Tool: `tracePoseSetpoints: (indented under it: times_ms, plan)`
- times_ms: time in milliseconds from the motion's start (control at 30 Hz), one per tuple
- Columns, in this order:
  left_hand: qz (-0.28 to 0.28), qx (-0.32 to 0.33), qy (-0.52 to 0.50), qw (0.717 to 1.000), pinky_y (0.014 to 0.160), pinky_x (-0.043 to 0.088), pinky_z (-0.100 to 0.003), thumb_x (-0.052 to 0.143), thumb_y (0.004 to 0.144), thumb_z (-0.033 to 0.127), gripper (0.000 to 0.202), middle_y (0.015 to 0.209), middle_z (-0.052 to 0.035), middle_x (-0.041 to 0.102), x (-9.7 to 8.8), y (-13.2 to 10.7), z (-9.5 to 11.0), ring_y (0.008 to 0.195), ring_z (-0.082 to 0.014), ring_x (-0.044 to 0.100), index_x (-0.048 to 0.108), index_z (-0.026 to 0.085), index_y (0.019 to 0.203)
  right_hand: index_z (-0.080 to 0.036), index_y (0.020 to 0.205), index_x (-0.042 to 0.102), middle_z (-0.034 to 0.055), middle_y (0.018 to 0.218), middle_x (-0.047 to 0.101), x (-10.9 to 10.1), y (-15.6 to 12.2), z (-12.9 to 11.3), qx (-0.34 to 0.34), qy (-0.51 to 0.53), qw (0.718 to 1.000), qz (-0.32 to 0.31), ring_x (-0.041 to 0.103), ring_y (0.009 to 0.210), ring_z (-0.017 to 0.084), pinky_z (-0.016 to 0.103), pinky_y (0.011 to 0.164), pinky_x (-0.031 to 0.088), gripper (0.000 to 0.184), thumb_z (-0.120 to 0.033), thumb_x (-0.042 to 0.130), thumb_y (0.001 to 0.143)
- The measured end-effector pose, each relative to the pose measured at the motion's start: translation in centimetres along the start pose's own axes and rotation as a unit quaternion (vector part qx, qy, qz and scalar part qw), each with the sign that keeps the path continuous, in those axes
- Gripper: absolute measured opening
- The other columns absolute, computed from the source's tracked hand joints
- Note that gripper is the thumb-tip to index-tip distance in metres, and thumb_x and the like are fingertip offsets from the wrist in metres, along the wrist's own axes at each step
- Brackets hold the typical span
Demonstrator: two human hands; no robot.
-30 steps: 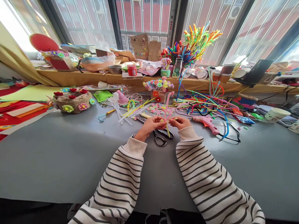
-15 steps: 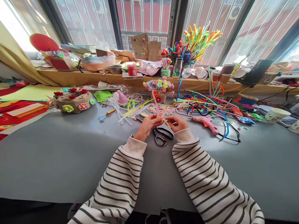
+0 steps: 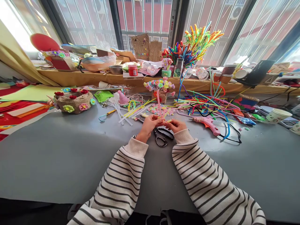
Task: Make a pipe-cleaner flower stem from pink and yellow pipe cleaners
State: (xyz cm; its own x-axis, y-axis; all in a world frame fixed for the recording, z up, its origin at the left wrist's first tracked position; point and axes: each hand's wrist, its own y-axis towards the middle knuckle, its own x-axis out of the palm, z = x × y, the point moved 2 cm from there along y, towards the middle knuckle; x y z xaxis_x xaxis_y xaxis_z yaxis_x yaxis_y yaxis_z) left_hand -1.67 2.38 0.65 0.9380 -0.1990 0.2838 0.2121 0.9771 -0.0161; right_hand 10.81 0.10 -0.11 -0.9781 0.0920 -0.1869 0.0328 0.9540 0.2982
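Note:
Both hands meet above the grey table (image 3: 58, 156) near its middle. My left hand (image 3: 150, 125) pinches a pink pipe cleaner (image 3: 158, 104) that stands up from my fingers. My right hand (image 3: 175, 125) is closed on the same piece, where a short yellow pipe cleaner (image 3: 167, 121) crosses it. Black-handled scissors (image 3: 161, 139) lie on the table right under my hands. A pink glue gun (image 3: 207, 122) rests just right of my right hand.
Loose pipe cleaners (image 3: 206, 101) sprawl at the right, white sticks (image 3: 122, 114) at the left. A woven basket with flowers (image 3: 72, 100) stands at the far left, a small flower pot (image 3: 159, 89) behind my hands, a paper cup (image 3: 276, 115) at the right. The windowsill holds jars and bundled pipe cleaners (image 3: 199, 40).
The pink pipe cleaner swung from leaning right to leaning left, then upright. My hands turned the piece between them and drew slightly closer; my right hand shifted a little left.

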Motion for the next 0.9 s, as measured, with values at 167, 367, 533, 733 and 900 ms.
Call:
tracePoseSetpoints:
  times_ms: [167, 367, 533, 733, 900]
  plan:
    - [-0.002, 0.034, 0.028, 0.999, 0.062, 0.047, -0.027, 0.064, 0.051, 0.021, 0.027, 0.058, 0.0022, 0.055, 0.1, 0.0, 0.1, 0.052, -0.0088, 0.055, 0.044, 0.012, 0.067, -0.017, 0.058, 0.058, -0.0022, 0.051, 0.052, 0.0, 0.3, 0.6, 0.049, 0.068, 0.996, 0.004, 0.044, 0.045, 0.008, 0.022, 0.048, 0.038, 0.022, -0.038, 0.057, 0.057]
    - [-0.015, 0.03, 0.031, 0.999, 0.06, 0.047, -0.027, 0.065, 0.051, 0.024, 0.029, 0.057, 0.0039, 0.053, 0.3, -0.3, 0.3, 0.051, -0.0087, 0.055, 0.042, 0.013, 0.066, -0.017, 0.063, 0.06, -0.0024, 0.052, 0.052, -0.1, 0.4, 1.2, 0.066, 0.152, 0.985, 0.043, 0.046, 0.046, 0.007, 0.021, 0.047, 0.039, 0.023, -0.039, 0.058, 0.055]
    - [-0.009, 0.027, 0.037, 0.999, 0.058, 0.047, -0.027, 0.064, 0.051, 0.022, 0.029, 0.056, 0.004, 0.052, 0.3, -0.3, 0.3, 0.051, -0.0086, 0.055, 0.042, 0.013, 0.066, -0.018, 0.063, 0.057, -0.003, 0.054, 0.053, -0.1, 0.3, 0.8, 0.072, 0.18, 0.979, 0.067, 0.048, 0.047, 0.007, 0.02, 0.047, 0.04, 0.022, -0.036, 0.062, 0.052]
    - [-0.022, 0.028, 0.041, 0.999, 0.056, 0.046, -0.025, 0.064, 0.052, 0.021, 0.028, 0.056, 0.0034, 0.053, 0.3, -0.3, 0.1, 0.05, -0.0077, 0.054, 0.042, 0.013, 0.068, -0.017, 0.062, 0.054, -0.0036, 0.053, 0.054, 0.0, 0.4, 0.7, 0.093, 0.178, 0.978, 0.048, 0.049, 0.043, 0.006, 0.02, 0.046, 0.04, 0.026, -0.036, 0.064, 0.048]
    - [-0.026, 0.028, 0.052, 0.998, 0.055, 0.046, -0.025, 0.063, 0.054, 0.021, 0.027, 0.054, 0.003, 0.054, 0.3, -0.2, 0.1, 0.049, -0.008, 0.054, 0.042, 0.013, 0.068, -0.017, 0.066, 0.053, -0.0029, 0.055, 0.054, -0.1, 0.4, 0.8, 0.094, 0.16, 0.982, 0.04, 0.049, 0.046, 0.007, 0.021, 0.046, 0.041, 0.027, -0.039, 0.061, 0.051]
